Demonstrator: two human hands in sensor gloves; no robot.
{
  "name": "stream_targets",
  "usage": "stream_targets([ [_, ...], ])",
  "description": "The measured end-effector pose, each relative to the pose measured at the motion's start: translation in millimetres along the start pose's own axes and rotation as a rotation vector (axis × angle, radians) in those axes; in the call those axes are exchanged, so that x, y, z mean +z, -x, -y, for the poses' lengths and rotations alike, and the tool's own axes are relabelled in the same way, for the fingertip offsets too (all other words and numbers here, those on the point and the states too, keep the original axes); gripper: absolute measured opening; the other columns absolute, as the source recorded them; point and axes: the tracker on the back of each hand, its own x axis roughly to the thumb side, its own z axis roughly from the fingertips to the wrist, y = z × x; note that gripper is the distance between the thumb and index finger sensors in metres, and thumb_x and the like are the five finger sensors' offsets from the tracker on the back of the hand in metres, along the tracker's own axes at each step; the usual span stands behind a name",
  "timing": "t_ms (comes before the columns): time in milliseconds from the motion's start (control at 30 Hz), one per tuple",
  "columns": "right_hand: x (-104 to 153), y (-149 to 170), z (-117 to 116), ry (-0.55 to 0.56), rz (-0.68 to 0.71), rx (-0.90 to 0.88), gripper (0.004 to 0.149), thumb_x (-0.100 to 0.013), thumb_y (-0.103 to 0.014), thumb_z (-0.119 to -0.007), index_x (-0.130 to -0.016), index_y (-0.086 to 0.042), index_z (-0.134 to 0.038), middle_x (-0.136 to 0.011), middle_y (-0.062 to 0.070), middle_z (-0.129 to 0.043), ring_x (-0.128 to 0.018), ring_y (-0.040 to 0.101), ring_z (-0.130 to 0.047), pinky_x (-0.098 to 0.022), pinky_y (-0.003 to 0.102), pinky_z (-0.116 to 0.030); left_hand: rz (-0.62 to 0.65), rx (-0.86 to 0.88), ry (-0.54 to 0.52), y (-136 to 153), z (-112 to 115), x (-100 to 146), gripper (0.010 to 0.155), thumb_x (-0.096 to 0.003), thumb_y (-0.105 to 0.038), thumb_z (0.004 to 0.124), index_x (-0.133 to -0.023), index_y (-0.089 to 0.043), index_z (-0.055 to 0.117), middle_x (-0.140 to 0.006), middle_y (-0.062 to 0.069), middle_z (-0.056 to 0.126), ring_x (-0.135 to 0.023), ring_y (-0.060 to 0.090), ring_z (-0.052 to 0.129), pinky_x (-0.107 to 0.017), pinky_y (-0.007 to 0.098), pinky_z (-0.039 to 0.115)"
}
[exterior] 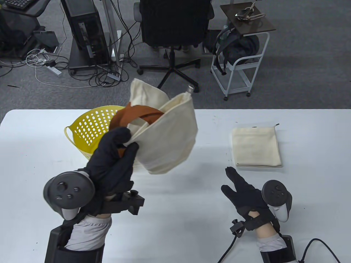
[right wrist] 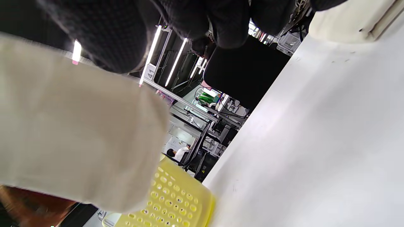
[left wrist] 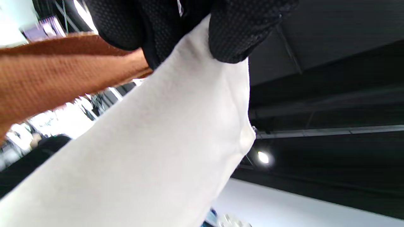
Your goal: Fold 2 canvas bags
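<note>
Left hand (exterior: 113,161) raised above the white table (exterior: 175,208), clenched on a cream canvas bag (exterior: 167,137) and its rust-brown strap (exterior: 134,113), bag hanging in the air in front of the yellow perforated basket (exterior: 87,128). Right hand (exterior: 246,193) low over the table, released, fingers spread, grasping nothing. Second canvas bag (exterior: 256,148) lying folded flat on the table, just beyond the right hand
</note>
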Motion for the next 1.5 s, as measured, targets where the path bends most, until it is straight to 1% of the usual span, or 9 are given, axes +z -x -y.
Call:
stream_targets([
  [200,1.7,-6.0,-2.8,-0.075,0.053,-0.103,0.105,-0.043,-0.057,-0.086,-0.109,-0.018,-0.014,-0.115,0.020,-0.018,-0.101,0.051,-0.019,-0.066,0.075,-0.026,0.040,0.208,0.293,22.0,58.9,0.2,0.049,-0.0569,-0.023,0.085,-0.101,-0.029,0.064,-0.099,-0.001,0.080,-0.079,0.030,0.091,-0.070,0.057,0.068],
  [333,-4.2,1.2,-4.5,-0.239,0.035,-0.221,0.110,-0.041,-0.054,-0.091,-0.110,-0.022,-0.012,-0.117,0.014,-0.030,-0.102,0.049,-0.029,-0.066,0.075,-0.027,-0.047,0.425,0.390,44.6,79.3,-0.2,0.049,-0.0567,-0.021,0.084,-0.101,-0.029,0.065,-0.100,0.000,0.081,-0.080,0.032,0.092,-0.070,0.059,0.068],
  [500,-9.4,3.7,-6.6,-0.186,0.074,-0.348,0.077,-0.039,-0.036,-0.096,-0.101,-0.010,-0.058,-0.076,0.009,-0.083,-0.072,0.035,-0.078,-0.061,0.063,-0.060,-0.150,0.503,0.406,68.7,86.7,0.3,0.050,-0.0579,-0.019,0.082,-0.103,-0.028,0.064,-0.101,0.002,0.079,-0.081,0.034,0.090,-0.070,0.061,0.066],
  [667,-11.9,2.7,-14.6,-0.329,0.084,-0.440,0.049,-0.043,-0.034,-0.092,-0.086,-0.015,-0.080,-0.055,0.006,-0.094,-0.043,0.028,-0.090,-0.049,0.053,-0.075,-0.306,0.386,0.323,85.4,93.4,3.8,0.054,-0.0591,-0.019,0.081,-0.108,-0.024,0.059,-0.104,0.005,0.076,-0.085,0.035,0.088,-0.069,0.061,0.065],
  [800,-11.2,0.6,-17.6,-0.340,0.091,-0.480,0.047,-0.046,-0.032,-0.088,-0.089,-0.015,-0.082,-0.044,0.008,-0.096,-0.028,0.026,-0.092,-0.043,0.049,-0.080,-0.451,0.263,0.370,99.7,108.3,7.8,0.061,-0.0616,-0.022,0.075,-0.116,-0.014,0.048,-0.108,0.018,0.068,-0.088,0.042,0.083,-0.068,0.065,0.061],
  [1000,-10.4,1.6,-18.0,-0.322,0.073,-0.447,0.055,-0.049,-0.031,-0.084,-0.101,-0.022,-0.066,-0.045,0.008,-0.095,-0.029,0.026,-0.091,-0.046,0.048,-0.079,-0.545,0.299,0.518,106.1,134.4,18.6,0.073,-0.0641,-0.030,0.072,-0.118,-0.010,0.029,-0.118,0.033,0.027,-0.104,0.059,0.044,-0.070,0.072,0.044],
  [1200,-8.0,7.4,-23.4,-0.226,0.003,-0.453,0.057,-0.051,-0.032,-0.080,-0.102,-0.019,-0.060,-0.050,0.008,-0.100,-0.033,0.027,-0.096,-0.046,0.050,-0.079,-0.454,0.339,0.821,75.0,178.9,36.4,0.060,-0.0630,-0.029,0.074,-0.115,-0.005,0.055,-0.109,0.028,0.067,-0.090,0.049,0.079,-0.065,0.066,0.063],
  [1333,-7.5,4.4,-29.4,-0.269,0.024,-0.514,0.058,-0.052,-0.034,-0.071,-0.104,-0.017,-0.053,-0.057,0.010,-0.098,-0.040,0.030,-0.096,-0.050,0.053,-0.076,-0.474,0.399,1.107,56.3,210.8,53.4,0.075,-0.0645,-0.037,0.073,-0.117,0.001,0.034,-0.116,0.033,0.048,-0.099,0.054,0.062,-0.068,0.069,0.054],
  [1500,-7.2,4.8,-36.0,-0.352,0.005,-0.525,0.057,-0.053,-0.032,-0.062,-0.105,-0.015,-0.046,-0.067,0.014,-0.095,-0.054,0.038,-0.092,-0.055,0.060,-0.068,-0.438,0.316,1.099,48.6,223.7,55.9,0.089,-0.0624,-0.045,0.076,-0.112,0.012,0.029,-0.111,0.039,0.050,-0.096,0.058,0.064,-0.065,0.070,0.058],
])
